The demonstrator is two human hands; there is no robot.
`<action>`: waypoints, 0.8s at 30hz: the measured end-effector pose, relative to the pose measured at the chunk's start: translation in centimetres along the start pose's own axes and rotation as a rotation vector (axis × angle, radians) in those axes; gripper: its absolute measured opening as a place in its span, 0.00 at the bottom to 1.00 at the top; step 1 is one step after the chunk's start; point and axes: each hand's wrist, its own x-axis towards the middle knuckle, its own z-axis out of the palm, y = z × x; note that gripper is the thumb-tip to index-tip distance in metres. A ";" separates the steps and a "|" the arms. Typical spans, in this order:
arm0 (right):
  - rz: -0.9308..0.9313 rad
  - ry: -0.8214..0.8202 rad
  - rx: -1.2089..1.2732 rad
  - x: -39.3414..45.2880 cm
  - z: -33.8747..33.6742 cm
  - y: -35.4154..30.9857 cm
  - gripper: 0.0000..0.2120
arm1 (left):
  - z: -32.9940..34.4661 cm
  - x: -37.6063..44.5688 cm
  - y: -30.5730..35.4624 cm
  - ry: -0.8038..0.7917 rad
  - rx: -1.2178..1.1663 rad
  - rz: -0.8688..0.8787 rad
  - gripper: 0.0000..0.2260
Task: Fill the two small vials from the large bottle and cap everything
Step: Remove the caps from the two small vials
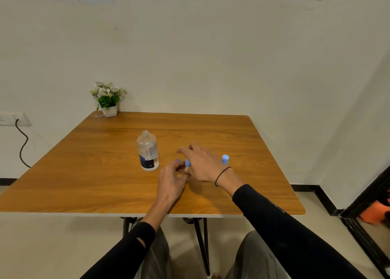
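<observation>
Left hand [172, 177] gripped small, light, slippery vial [187, 169] at its body, right hand [201, 164] pinched its blue cap [187, 163]; large bottle [147, 152] uncapped.

One wide-angle view looks from the person's head, forward and down across the wooden table [211, 194] toward the white wall [211, 57]; both forearms reach in from the bottom edge. The table's near edge lies close below; its far edge meets the wall.
</observation>
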 end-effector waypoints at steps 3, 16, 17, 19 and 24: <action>0.059 0.059 -0.020 0.2 0.3 0.1 0.33 | -0.2 0.0 -0.1 0.005 0.006 0.009 0.12; 0.073 0.053 0.006 0.7 0.4 -0.1 0.30 | -0.5 0.1 -0.6 0.020 0.000 -0.002 0.12; 0.093 0.080 -0.046 0.8 0.7 -0.2 0.26 | -0.4 0.1 -0.6 0.025 -0.011 -0.014 0.12; 0.090 0.125 -0.118 0.7 1.0 -0.4 0.15 | -0.3 0.1 -0.6 0.034 -0.020 -0.002 0.11; -0.026 0.073 0.023 0.8 0.3 -0.3 0.10 | -0.2 0.2 -0.8 0.012 -0.028 0.001 0.15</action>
